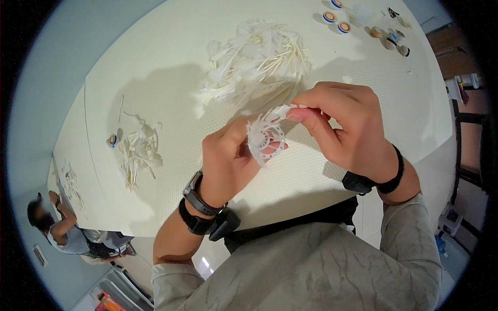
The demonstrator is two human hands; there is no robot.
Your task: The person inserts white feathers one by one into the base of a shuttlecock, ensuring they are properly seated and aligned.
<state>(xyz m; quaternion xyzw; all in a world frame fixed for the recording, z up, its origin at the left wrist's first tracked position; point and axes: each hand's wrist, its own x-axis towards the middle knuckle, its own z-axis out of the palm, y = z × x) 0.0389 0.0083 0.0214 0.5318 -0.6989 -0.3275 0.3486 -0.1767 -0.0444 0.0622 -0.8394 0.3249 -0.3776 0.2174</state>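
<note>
Head view, left to right. Small loose heap of white feathers and pale sticks point(137, 153) lies near the left edge of the white textured table point(171, 67), a little blue-rimmed spool point(112, 140) just beside it. Left hand point(228, 160) is closed around the white perforated plastic ring with feathers fixed on it point(267, 137), held above the near edge of the table. Right hand point(345, 124) pinches a single white feather point(282, 110) between thumb and forefinger, touching the ring's top. Big pile of white feathers and wooden sticks point(257, 65) sits behind the hands, mid-table. More small spools and caps point(363, 23) at the far right corner. Judging by this: ring looks only partly feathered, most stock is unused, so work seems early to midway.
</note>
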